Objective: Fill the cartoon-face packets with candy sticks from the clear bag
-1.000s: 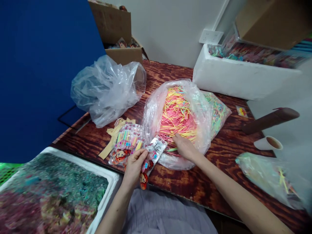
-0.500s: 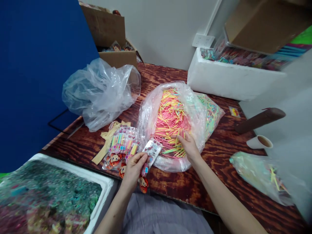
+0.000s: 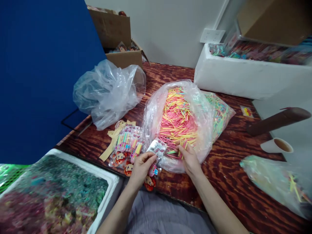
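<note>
Crumpled bag (image 3: 109, 94) lies beyond the packets (image 3: 124, 139); foam bin (image 3: 112, 180) holds, apparently, shreds (image 3: 65, 188).

One camera, worn on the person's head, looks forward and steeply down across the table (image 3: 231, 182) towards the pale wall (image 3: 168, 35). It sits at arm's reach from the left hand (image 3: 142, 165) and right hand (image 3: 190, 159), both just below mid-frame (the wearer's grey clothing (image 3: 165, 213) fills the bottom middle). The wide view spans from the blue panel (image 3: 44, 81) to the white foam box (image 3: 243, 76).
</note>
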A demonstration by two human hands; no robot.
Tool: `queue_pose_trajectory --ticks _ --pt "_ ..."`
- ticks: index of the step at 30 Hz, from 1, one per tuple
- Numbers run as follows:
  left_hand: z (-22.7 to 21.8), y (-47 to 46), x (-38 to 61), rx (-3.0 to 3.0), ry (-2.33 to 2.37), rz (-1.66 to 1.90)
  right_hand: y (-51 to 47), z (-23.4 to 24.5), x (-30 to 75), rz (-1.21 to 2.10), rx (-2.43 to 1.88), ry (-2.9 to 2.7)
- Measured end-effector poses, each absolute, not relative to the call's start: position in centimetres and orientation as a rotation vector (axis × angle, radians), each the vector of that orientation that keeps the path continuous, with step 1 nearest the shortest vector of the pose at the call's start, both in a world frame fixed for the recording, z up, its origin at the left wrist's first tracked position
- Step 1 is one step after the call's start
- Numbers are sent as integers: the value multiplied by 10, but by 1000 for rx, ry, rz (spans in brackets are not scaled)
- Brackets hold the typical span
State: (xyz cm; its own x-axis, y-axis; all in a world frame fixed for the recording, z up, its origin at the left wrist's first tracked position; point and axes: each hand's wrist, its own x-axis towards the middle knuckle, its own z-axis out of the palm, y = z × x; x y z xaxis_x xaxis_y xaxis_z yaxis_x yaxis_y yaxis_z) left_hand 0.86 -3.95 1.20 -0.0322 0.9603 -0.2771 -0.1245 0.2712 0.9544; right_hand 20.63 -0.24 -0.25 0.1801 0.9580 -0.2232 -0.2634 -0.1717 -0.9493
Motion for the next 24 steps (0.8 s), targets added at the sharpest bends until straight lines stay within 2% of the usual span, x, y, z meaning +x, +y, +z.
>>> queue_pose_trajectory --ticks 5,11,16,24 --pt "11 -40 8 988 1339 1078 -17 -11 200 1145 -1362 -1096" --pt "18 -41 10 1280 1343 1080 -8 31 199 1404 -1050 -692" --pt "28 -43 16 1267 1307 1015 6 72 185 1551 -815 -581" --pt "25 -49 16 1041 1191 969 -2 68 169 1726 -740 -553"
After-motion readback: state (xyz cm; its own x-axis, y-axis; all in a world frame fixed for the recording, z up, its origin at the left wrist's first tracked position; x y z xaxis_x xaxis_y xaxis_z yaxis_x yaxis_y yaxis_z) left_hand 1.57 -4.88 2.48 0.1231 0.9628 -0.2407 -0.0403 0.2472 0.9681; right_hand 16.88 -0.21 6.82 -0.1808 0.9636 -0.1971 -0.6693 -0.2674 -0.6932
